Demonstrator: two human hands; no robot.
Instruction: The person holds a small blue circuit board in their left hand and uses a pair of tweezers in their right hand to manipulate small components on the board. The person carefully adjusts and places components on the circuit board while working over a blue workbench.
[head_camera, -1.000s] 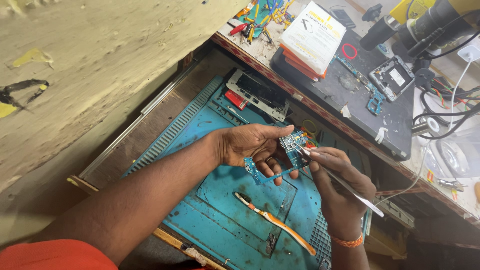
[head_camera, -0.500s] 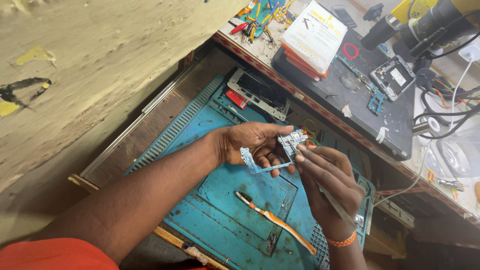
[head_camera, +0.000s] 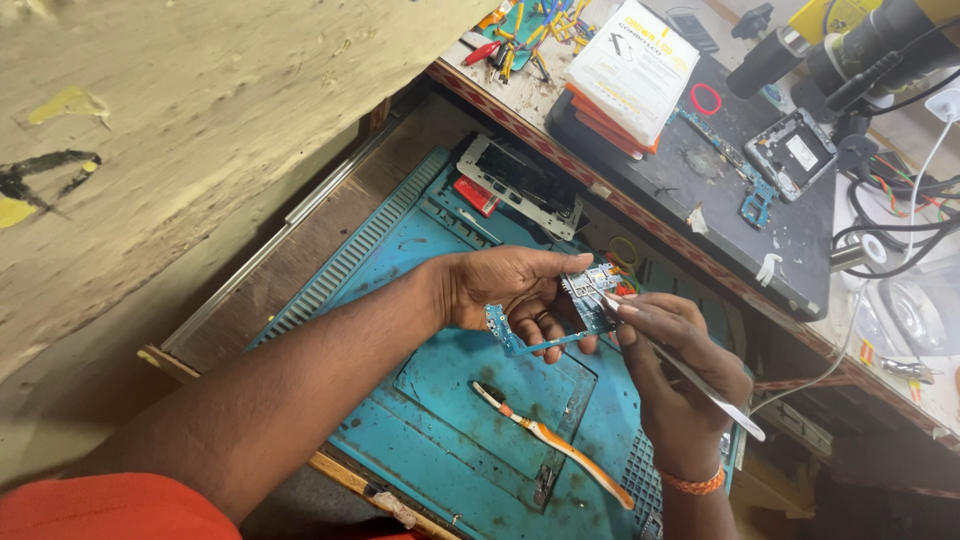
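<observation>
A blue work mat (head_camera: 420, 400) fills an open wooden drawer (head_camera: 300, 270) and is the biggest thing in view. Above the drawer runs a black bench top (head_camera: 700, 190), with a white and orange box (head_camera: 632, 72) at its near corner and a black microscope (head_camera: 850, 50) at the upper right. A tangle of black and white cables (head_camera: 900, 215) lies at the bench's right end.

At the far end of the mat lies a phone frame (head_camera: 522, 185), with a small red part (head_camera: 476, 195) just beside it. On the bench sits another opened phone body (head_camera: 795, 153).

The left hand (head_camera: 510, 290) hovers over the middle of the mat, thumb and fingers pinched together on the edge of a circuit board (head_camera: 585, 300), which is held clear of the mat between the 2 hands. A narrow blue arm of the board hangs down below the palm.

The right hand (head_camera: 675, 370) is closed around metal tweezers (head_camera: 690, 375), gripped like a pen; their tip touches the board's top face.

Near the mat's front edge lies an orange and white toothbrush (head_camera: 555, 445), set diagonally and well apart from both hands.

An orange band (head_camera: 693, 484) circles the right wrist.
</observation>
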